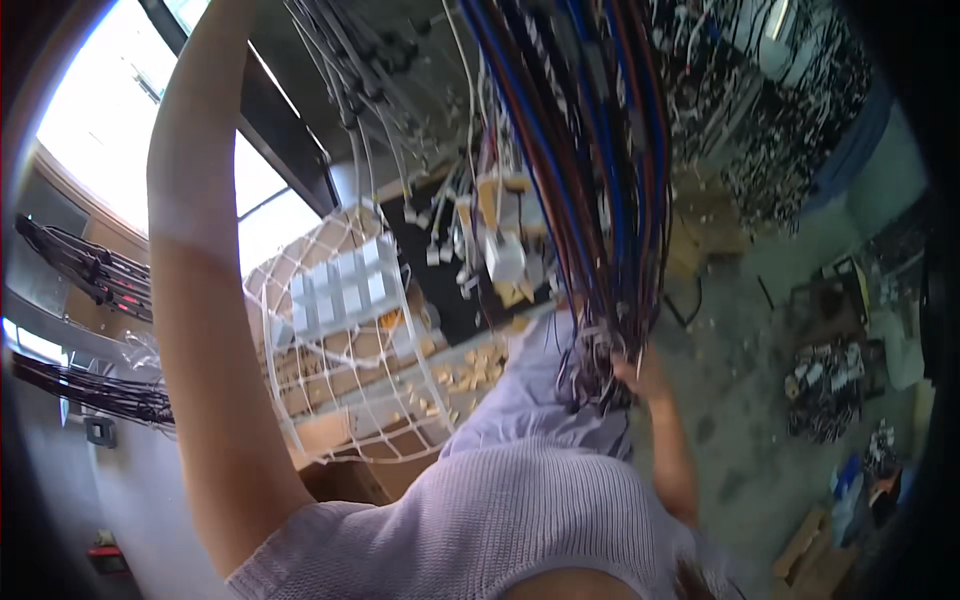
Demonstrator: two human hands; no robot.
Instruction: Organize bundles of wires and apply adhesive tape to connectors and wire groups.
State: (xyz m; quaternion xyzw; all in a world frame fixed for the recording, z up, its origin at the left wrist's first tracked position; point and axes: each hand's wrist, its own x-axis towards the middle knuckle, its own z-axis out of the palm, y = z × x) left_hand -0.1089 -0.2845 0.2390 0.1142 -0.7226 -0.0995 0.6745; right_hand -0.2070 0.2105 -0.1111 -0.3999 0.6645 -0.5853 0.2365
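A thick bundle of blue, red, brown and black wires (pixel 590 150) hangs from the top of the view down to waist height. My right hand (pixel 640 378) is closed around the bundle's lower end, where the loose wire tips (pixel 592 372) fan out. My left arm (pixel 200 260) reaches straight up along the left side, and its hand is out of view past the top edge. My lavender knitted top (pixel 520 510) fills the lower middle.
A white wire-mesh basket (pixel 340 340) with small white boxes stands to the left over cardboard boxes (pixel 330 435). More thin grey cables (pixel 370 90) hang behind it. Heaps of dark cables (pixel 825 390) and wood scraps (pixel 800 545) lie on the concrete floor at right.
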